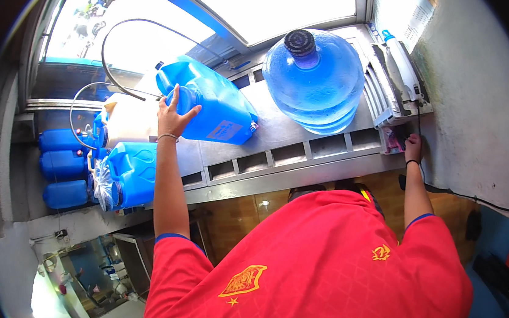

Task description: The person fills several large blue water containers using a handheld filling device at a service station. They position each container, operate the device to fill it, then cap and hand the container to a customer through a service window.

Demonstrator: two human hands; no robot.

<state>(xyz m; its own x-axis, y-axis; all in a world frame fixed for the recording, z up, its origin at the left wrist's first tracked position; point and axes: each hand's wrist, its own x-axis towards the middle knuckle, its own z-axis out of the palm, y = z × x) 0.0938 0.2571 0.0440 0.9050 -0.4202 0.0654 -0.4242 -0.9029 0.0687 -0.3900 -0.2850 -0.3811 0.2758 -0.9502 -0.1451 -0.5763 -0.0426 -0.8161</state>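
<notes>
steel counter (287, 139) – spans the centre | round water bottle (314, 79) at 1 o'clock | blue jerrycan (213, 109) at 11 o'clock – looks heavy, stiff, slick; best gripped at the neck | left hand (173, 114) wraps its neck | right hand (413, 147) at 3 o'clock, grip unclear
</notes>
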